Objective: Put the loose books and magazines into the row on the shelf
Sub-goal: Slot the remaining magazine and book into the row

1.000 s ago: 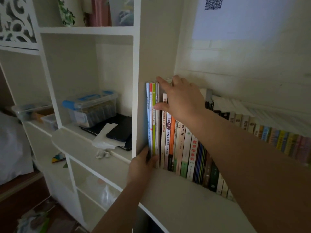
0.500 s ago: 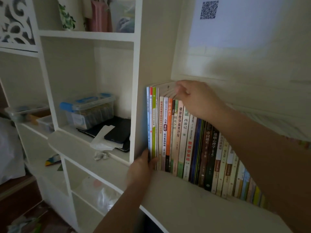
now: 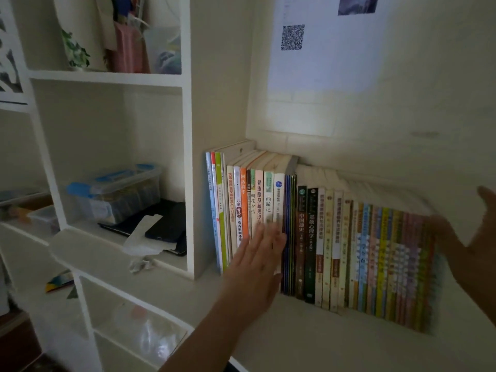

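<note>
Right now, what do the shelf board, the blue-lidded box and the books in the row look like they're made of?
Shelf board: looks like white painted or laminated wood, matte, with thick square edges; which one I cannot tell. Blue-lidded box: clear plastic, contents showing through the walls, with a blue clip at the lid's end. Row of books: paperbacks by the look, thin printed spines with a slight sheen and bare paper page edges on top.

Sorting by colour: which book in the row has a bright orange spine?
The orange-spined book, seventh from the row's left end, just above the left hand; its neighbours are cream and white.
</note>
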